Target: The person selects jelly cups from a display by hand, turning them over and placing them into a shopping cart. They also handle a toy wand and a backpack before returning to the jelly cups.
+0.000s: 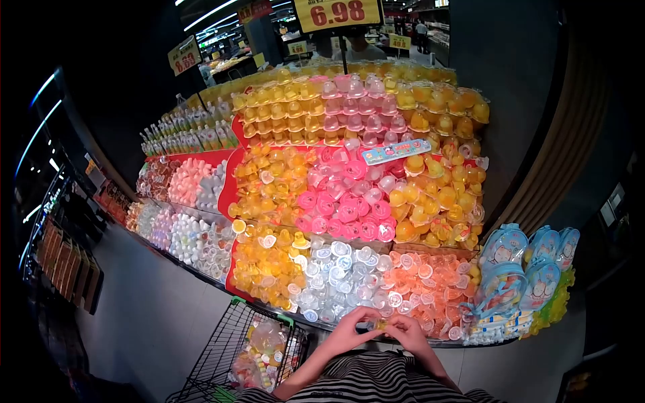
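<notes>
Both of my hands are close together at the front edge of a large display of jelly cups. My left hand has its fingers curled in a pinch, touching a small yellowish item. From the other side, my right hand pinches the same item. Its exact shape is too small to make out. Just beyond my hands lie clear-white jelly cups and orange-red jelly cups.
A wire shopping cart holding a bagged load stands at lower left. Blue cartoon bags sit at the display's right corner. Yellow price signs rise behind. Pink cups fill the middle.
</notes>
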A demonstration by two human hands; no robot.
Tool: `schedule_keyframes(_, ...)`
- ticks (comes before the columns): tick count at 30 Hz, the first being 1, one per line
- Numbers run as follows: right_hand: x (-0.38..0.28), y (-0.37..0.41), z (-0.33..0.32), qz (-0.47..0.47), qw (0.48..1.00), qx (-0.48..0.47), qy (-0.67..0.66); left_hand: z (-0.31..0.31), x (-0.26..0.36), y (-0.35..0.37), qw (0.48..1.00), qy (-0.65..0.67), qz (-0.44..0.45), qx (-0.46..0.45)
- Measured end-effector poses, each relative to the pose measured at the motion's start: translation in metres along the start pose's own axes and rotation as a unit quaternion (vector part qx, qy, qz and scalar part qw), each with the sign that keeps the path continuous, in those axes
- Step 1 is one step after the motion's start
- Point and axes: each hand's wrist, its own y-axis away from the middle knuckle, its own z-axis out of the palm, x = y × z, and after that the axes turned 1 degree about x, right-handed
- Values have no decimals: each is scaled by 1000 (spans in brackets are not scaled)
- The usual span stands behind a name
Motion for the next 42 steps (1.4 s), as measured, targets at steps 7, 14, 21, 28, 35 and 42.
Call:
schedule_keyframes(7, 17, -14, 40, 36, 994, 25, 102, -47, -35, 15, 995, 93, 7, -39)
schedule_keyframes(14, 0, -14, 103, 67, 995, 61, -39, -89, -65, 16, 996, -5, 66, -59)
schedule_keyframes(21, 25, 1, 135, 71, 990, 118, -22, -145, -95, 19, 837, 512, -107, 161)
schedule_keyframes(28, 38, 7, 138, 89, 988, 128, 4, -237, -152, 16, 911, 60, -13, 407)
schedule_keyframes(35, 40, 6, 152, 87, 988, 115, 61, -275, -157, -3, 913, -170, -4, 371)
schedule_keyframes(42, 45, 13, 149, 115, 982, 118, 90, -228, -146, 48, 909, -39, -23, 414)
